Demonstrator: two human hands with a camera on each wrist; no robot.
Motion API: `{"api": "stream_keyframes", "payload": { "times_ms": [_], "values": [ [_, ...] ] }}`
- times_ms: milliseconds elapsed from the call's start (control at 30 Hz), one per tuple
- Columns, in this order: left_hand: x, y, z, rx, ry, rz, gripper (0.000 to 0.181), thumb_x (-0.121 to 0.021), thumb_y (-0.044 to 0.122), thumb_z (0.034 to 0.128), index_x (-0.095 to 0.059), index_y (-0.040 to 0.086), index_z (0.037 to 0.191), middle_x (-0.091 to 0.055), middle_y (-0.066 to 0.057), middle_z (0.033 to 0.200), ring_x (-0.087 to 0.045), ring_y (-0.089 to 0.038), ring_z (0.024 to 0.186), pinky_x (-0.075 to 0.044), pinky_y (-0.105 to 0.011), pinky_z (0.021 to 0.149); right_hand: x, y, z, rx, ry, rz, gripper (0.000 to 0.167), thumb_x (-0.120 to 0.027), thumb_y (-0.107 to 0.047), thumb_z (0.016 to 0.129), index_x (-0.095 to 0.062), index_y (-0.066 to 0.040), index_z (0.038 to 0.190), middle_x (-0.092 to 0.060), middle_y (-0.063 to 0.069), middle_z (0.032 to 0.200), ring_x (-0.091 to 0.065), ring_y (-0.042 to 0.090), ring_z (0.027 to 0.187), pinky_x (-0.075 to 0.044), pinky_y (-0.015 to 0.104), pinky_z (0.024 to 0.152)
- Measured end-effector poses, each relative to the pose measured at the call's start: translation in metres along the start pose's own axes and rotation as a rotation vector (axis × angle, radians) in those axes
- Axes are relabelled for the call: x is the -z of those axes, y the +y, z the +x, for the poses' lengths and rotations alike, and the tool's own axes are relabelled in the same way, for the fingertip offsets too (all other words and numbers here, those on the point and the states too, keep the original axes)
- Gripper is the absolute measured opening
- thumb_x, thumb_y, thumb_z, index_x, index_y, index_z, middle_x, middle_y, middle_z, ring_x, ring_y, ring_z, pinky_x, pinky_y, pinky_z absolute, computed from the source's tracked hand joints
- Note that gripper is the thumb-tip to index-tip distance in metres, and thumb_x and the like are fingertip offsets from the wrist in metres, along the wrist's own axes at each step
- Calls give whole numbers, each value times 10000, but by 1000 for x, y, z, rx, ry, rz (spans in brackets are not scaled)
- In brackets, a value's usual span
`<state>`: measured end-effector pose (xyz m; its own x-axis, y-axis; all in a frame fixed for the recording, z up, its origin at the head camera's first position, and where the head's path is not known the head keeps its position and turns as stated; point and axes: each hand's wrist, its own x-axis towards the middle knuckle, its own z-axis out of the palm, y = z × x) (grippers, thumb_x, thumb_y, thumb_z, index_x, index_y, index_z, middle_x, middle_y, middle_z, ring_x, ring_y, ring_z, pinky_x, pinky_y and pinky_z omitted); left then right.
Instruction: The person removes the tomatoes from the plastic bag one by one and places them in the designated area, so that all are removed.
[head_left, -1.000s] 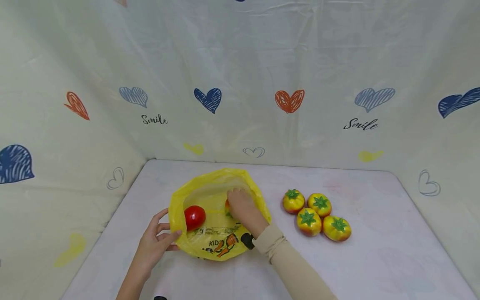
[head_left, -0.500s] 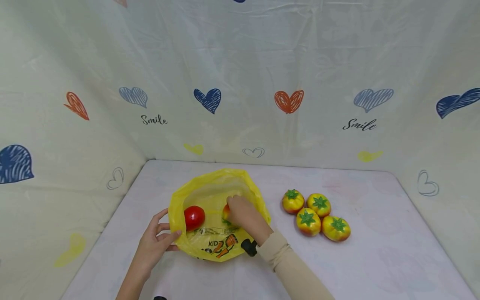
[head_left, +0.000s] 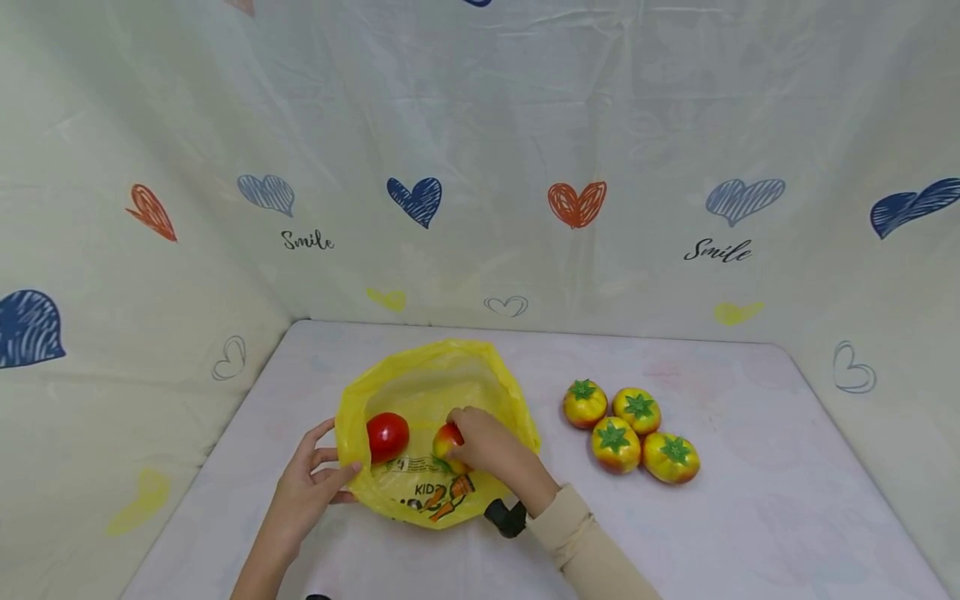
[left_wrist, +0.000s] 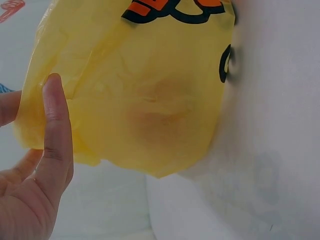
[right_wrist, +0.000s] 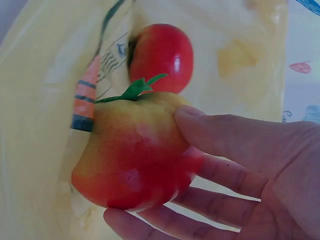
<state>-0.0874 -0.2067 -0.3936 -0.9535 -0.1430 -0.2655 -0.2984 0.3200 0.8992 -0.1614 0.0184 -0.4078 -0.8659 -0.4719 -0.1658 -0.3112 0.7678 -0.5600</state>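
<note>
A yellow plastic bag (head_left: 420,387) lies on its side, mouth toward me, with printed text and orange drawings. My left hand (head_left: 311,479) holds its left rim, thumb on the near edge and fingers behind the plastic. Inside the bag, my right hand (head_left: 491,446) grips a yellow-and-red tomato (head_left: 444,442). The right wrist view shows the thumb on top of this tomato (right_wrist: 135,155) and fingers beneath, its green leafy top turned away from the palm. A red tomato (head_left: 387,437) rests at the bag's left side. Through the plastic in the left wrist view, only a dim round shape shows.
Several yellow-and-red tomatoes (head_left: 617,444) with green star tops sit in a cluster right of the bag. The pale table (head_left: 780,492) meets a white curtain (head_left: 480,125) printed with hearts at its back edge. A black wrist camera mount (head_left: 506,517) is under the right wrist.
My right hand has moved down and toward me in the bag, bringing the yellow-and-red tomato nearer its mouth and more into view. The left hand holds still on the rim.
</note>
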Motion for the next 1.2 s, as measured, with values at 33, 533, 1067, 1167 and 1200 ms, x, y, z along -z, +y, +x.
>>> {"api": "stream_keyframes", "payload": {
  "times_ms": [33,533,1067,1167,1200],
  "values": [
    [0,0,0,0,-1,-1,717,-646,95,857,-236,155,1442,-557,-185,1121,-656,-126,746,-583,-287,635,1,0,-2,-3,2,28,411,-705,-196,822,-569,-24,1170,-614,81,1064,-550,155,883,-501,254,779],
    [2,-3,1,-3,-6,-1,713,-643,113,863,-232,161,1444,-557,-184,1132,-660,-129,754,-585,-304,653,16,9,-35,57,76,320,444,-688,-280,836,-568,-47,1194,-605,70,1122,-554,200,983,-519,312,802],
    [3,-2,0,14,6,12,712,-640,113,863,-235,170,1446,-546,-188,1135,-661,-150,758,-586,-303,661,21,34,-68,-25,165,734,506,-687,-321,831,-537,-95,1258,-579,105,1206,-582,234,1028,-570,264,750],
    [3,-2,-1,4,4,8,710,-642,114,863,-236,160,1444,-549,-191,1134,-659,-146,753,-585,-302,655,22,39,-74,-55,199,800,486,-688,-288,835,-541,-100,1257,-558,101,1240,-571,223,1034,-565,253,760],
    [3,-2,-1,2,3,8,711,-643,115,863,-235,157,1445,-549,-191,1134,-657,-144,750,-585,-301,652,22,41,-76,-62,207,823,479,-685,-276,838,-539,-95,1257,-554,109,1244,-568,222,1036,-564,252,765]
  ]
}}
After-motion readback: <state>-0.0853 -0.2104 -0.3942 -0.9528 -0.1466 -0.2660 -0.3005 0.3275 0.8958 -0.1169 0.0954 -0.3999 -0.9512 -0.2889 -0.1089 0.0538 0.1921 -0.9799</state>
